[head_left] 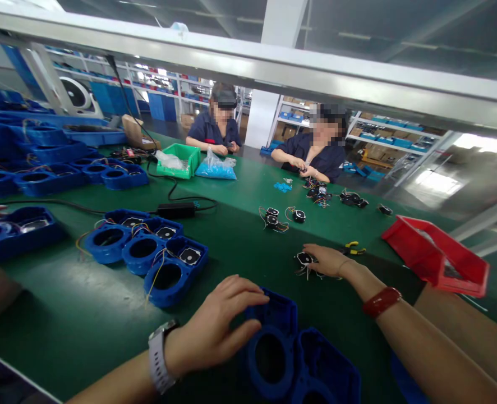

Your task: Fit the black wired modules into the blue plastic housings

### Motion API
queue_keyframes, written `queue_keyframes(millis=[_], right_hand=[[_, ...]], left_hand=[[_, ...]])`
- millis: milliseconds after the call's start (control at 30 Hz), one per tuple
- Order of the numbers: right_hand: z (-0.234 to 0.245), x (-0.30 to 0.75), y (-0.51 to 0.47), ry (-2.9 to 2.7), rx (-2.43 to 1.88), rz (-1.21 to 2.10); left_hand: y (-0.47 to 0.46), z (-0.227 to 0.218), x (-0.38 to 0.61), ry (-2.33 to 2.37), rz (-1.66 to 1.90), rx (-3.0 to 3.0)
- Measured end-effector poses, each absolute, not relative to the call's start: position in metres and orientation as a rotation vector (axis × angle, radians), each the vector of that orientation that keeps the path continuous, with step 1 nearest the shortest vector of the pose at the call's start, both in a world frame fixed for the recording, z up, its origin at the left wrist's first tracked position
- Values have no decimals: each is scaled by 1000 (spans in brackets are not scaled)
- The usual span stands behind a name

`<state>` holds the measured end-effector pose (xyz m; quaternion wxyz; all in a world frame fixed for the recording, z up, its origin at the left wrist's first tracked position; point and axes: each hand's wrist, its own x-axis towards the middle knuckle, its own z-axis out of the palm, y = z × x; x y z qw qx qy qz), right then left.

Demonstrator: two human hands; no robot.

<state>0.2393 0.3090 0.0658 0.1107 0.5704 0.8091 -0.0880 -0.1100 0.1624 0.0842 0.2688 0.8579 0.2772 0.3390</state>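
Observation:
My left hand (219, 328), a watch on its wrist, curls over the top of a blue plastic housing (274, 348) with a round opening, near the table's front edge; a second blue housing (328, 370) lies against it on the right. My right hand (326, 260), with a red band on the wrist, lies stretched out flat on the green table. Its fingertips touch a small black square part with loose wires (304, 259).
Blue housings with wires (164, 255) lie left of centre, and more are stacked far left. A red bin (437, 255), yellow-handled pliers (353, 247), a black power brick (176, 210) and small black parts (274, 217) are on the table. Two people sit opposite. Other people's arms show at both sides.

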Motion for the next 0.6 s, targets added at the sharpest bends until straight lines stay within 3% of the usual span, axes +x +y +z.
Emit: queue_keyframes(millis=[167,600], right_hand=[[58,223,298,2431,1727,-320],[44,222,264,2649,1946,-590]], left_hand=[[192,80,-84,878,843,2299],[274,54,28,1234,45,2440]])
